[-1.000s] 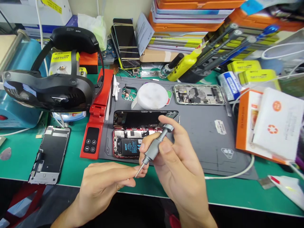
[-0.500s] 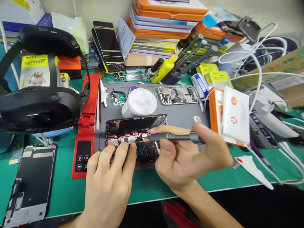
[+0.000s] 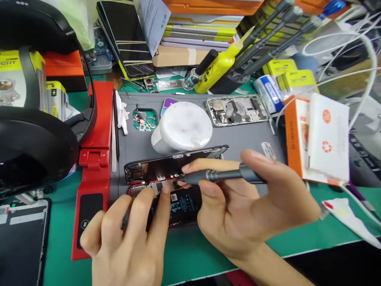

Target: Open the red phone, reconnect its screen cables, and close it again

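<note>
An opened phone with a red frame lies on the grey mat, its black battery (image 3: 186,204) exposed. Its screen (image 3: 160,169) is tilted up along the far side, close to a white round tub (image 3: 187,125). My left hand (image 3: 133,234) grips the phone's near left part, with the index fingertip on the metal-shielded board (image 3: 157,186). A small dark piece shows between its fingers, too little to name. In my right hand (image 3: 238,202) a dark screwdriver (image 3: 217,174) is held almost level, its tip end at the board beside my left index finger.
At left are a red hinged device (image 3: 95,159), a black headset (image 3: 38,139) and a separate screen panel (image 3: 22,242). A phone frame (image 3: 238,111) lies behind the tub. A yellow bottle (image 3: 218,65), boxes and white cables (image 3: 369,59) crowd the back and right.
The view has come closer to the phone, so things look larger. Both hands keep their places at the phone, and the screwdriver stays at the board.
</note>
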A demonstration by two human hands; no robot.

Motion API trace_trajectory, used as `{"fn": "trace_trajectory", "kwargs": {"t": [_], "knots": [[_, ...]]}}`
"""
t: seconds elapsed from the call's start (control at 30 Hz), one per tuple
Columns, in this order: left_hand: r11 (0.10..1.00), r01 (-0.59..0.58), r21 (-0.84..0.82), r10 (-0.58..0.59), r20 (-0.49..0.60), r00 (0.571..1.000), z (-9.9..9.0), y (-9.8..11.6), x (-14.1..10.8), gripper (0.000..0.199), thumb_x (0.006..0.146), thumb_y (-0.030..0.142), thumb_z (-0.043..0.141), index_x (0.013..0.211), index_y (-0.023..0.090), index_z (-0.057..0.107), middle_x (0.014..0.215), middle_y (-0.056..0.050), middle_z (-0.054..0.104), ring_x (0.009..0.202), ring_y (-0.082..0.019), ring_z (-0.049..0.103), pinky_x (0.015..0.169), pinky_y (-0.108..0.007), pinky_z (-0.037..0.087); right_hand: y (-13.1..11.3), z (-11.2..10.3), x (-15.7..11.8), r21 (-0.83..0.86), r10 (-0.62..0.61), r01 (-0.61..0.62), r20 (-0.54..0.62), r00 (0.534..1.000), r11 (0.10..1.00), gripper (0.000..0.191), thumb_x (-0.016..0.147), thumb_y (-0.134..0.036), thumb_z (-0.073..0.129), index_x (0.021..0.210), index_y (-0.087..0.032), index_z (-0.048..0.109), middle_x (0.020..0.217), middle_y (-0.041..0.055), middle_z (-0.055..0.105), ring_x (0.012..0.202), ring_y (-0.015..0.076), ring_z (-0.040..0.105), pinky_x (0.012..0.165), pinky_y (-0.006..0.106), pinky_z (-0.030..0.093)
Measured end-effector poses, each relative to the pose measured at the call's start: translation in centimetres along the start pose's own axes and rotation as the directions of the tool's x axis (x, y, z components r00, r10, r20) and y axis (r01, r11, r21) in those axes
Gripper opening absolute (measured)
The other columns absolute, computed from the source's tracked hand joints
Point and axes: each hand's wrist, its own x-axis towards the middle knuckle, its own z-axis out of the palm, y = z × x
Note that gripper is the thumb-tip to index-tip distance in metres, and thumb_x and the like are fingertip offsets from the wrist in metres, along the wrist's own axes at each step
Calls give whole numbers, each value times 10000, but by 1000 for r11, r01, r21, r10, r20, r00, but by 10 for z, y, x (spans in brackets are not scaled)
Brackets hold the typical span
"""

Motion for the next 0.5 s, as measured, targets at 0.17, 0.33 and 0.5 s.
{"fn": "trace_trajectory", "kwargs": {"t": [0.17, 0.33, 0.5], "knots": [[1000, 8, -16, -8, -7, 1000, 0, 1, -1, 482, 1004, 85, 635, 1467, 197, 707, 1265, -98, 728, 1107, -300, 521, 892, -448, 324, -5, -5, 2, -17, 109, -109, 32, 993, 994, 359, 1010, -169, 711, 1331, -322, 670, 1229, 97, 702, 884, 259, 784, 881, 555, 716], [999, 4, -33, -3, 5, 1000, 0, 1, -1, 489, 1003, 86, 639, 1478, 185, 698, 1309, -113, 698, 1111, -305, 521, 899, -451, 328, -1, -6, 1, 23, 94, -97, 115, 989, 995, 267, 1076, -200, 608, 1260, -344, 738, 1227, 105, 712, 952, 263, 794, 945, 540, 706], [1000, 8, -30, -7, 8, 1000, 1, 0, 0, 483, 1014, 84, 610, 1475, 200, 699, 1256, -97, 722, 1106, -295, 522, 885, -445, 332, 8, 0, -7, 61, 96, -100, 65, 993, 993, 277, 1086, -254, 601, 1297, -359, 748, 1264, 112, 705, 935, 260, 784, 923, 540, 708]]}}
